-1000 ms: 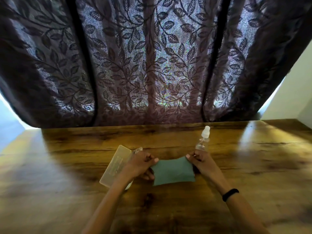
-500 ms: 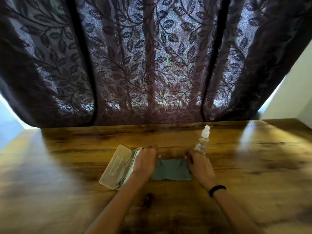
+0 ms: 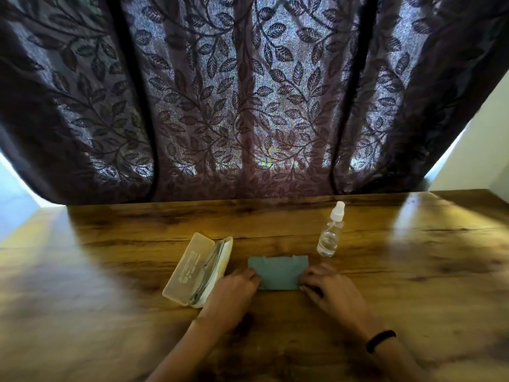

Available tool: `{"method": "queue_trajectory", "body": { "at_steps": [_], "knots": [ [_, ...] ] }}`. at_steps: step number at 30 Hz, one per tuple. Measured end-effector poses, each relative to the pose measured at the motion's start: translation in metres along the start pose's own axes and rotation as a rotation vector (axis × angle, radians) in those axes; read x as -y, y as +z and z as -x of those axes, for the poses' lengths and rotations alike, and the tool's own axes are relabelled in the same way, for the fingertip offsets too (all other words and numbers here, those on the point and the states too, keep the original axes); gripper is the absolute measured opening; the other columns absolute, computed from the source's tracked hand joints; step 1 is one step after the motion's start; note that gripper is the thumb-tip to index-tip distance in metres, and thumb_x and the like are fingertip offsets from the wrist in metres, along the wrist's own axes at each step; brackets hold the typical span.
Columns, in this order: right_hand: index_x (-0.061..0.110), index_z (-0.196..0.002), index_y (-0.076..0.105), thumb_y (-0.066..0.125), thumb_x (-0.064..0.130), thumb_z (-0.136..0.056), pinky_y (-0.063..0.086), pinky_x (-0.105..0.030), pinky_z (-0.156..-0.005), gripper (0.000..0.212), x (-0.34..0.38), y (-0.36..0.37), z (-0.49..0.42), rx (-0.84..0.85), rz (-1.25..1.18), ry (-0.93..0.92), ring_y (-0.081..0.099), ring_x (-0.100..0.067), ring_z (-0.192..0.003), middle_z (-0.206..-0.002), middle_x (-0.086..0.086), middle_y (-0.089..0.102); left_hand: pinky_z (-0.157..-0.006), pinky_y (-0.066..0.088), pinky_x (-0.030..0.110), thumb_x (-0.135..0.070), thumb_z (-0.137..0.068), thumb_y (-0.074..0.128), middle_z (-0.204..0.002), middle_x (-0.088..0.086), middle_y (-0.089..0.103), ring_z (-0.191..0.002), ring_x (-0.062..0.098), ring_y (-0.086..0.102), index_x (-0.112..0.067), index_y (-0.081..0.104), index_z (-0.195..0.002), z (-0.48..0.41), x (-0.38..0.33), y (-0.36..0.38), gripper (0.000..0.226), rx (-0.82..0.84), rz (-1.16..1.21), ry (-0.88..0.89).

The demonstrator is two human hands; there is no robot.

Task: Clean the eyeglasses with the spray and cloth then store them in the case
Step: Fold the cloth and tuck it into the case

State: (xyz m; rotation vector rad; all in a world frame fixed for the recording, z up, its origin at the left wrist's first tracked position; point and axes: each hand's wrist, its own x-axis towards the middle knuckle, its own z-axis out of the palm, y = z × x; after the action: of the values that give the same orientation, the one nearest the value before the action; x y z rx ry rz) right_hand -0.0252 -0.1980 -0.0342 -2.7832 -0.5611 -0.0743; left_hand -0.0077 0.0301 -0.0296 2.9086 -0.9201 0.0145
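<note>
Down on the wooden table (image 3: 413, 271), a small green cloth (image 3: 278, 272) is laid flat, folded into a neat shape. Its near left corner is touched by the fingertips of the left hand (image 3: 230, 295), and its near right corner is touched by the fingertips of the right hand (image 3: 334, 292). Whether the corners are pinched or only pressed down cannot be told, because the fingers are curled over the edge and a bit blurred. A black band (image 3: 381, 340) is worn on the right wrist. Just left of the cloth, a pale case (image 3: 190, 270) is seen lying open, with its lid folded out to the left. The eyeglasses (image 3: 208, 271) are tucked inside it (only thin dark lines of the frame can be made out). The left hand is right beside the near end of the case, maybe touching it. A clear spray bottle (image 3: 329, 235) with a white top is stood upright behind the right hand, near the far right corner of the cloth but not touching it. A dark curtain (image 3: 248, 92) with leaf shapes is hung behind the table.
</note>
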Motion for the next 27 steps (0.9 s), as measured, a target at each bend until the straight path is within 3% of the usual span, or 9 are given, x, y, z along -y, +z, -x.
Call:
{"method": "queue_trajectory", "body": {
  "at_steps": [7,10,15,20,27],
  "knots": [
    [0.027,-0.113,0.054,0.041,0.03,-0.094,0.041,-0.019,-0.085,0.023,-0.002,0.006,0.005,-0.08,-0.048,0.008,0.047,-0.005,-0.105,-0.116,0.007,0.058,-0.091,0.046,0.031,-0.028,-0.096,0.036,-0.132,0.004,0.05,-0.116,0.018,0.05,-0.02,0.033,-0.129,0.005,-0.004,0.001,0.034,-0.05,0.042,-0.06],
    [0.025,-0.116,0.05,0.038,0.029,-0.096,0.046,-0.023,-0.082,0.023,-0.002,0.006,0.0,-0.11,-0.076,0.06,0.051,-0.009,-0.1,-0.112,0.002,0.058,-0.079,0.049,0.028,-0.031,-0.096,0.035,-0.121,0.004,0.058,-0.102,0.016,0.058,-0.021,0.03,-0.129,0.002,-0.004,-0.002,0.035,-0.082,0.039,-0.087],
    [0.021,-0.106,0.049,0.038,0.028,-0.097,0.045,-0.026,-0.061,0.016,-0.001,0.002,-0.022,-0.135,-0.137,0.164,0.059,-0.013,-0.076,-0.096,-0.003,0.064,-0.057,0.044,0.025,-0.022,-0.096,0.038,-0.094,0.003,0.066,-0.076,0.015,0.063,-0.019,0.028,-0.128,-0.017,0.001,-0.003,0.033,-0.102,-0.008,-0.153],
    [0.017,-0.102,0.055,0.044,0.025,-0.095,0.039,-0.026,-0.06,0.016,-0.006,0.003,-0.042,-0.117,-0.123,0.261,0.063,-0.022,-0.081,-0.093,-0.006,0.068,-0.07,0.052,0.037,-0.014,-0.095,0.039,-0.098,0.011,0.066,-0.087,0.026,0.064,-0.013,0.041,-0.118,-0.037,0.007,-0.008,0.024,-0.067,0.094,-0.25],
    [0.018,-0.104,0.057,0.047,0.028,-0.093,0.043,-0.03,-0.063,0.018,-0.004,0.002,-0.056,-0.117,-0.081,0.345,0.064,-0.024,-0.086,-0.095,-0.007,0.069,-0.076,0.051,0.037,-0.018,-0.094,0.042,-0.104,0.012,0.066,-0.094,0.026,0.062,-0.011,0.054,-0.108,-0.05,0.008,-0.011,0.019,-0.056,0.109,-0.326]
  ]
}}
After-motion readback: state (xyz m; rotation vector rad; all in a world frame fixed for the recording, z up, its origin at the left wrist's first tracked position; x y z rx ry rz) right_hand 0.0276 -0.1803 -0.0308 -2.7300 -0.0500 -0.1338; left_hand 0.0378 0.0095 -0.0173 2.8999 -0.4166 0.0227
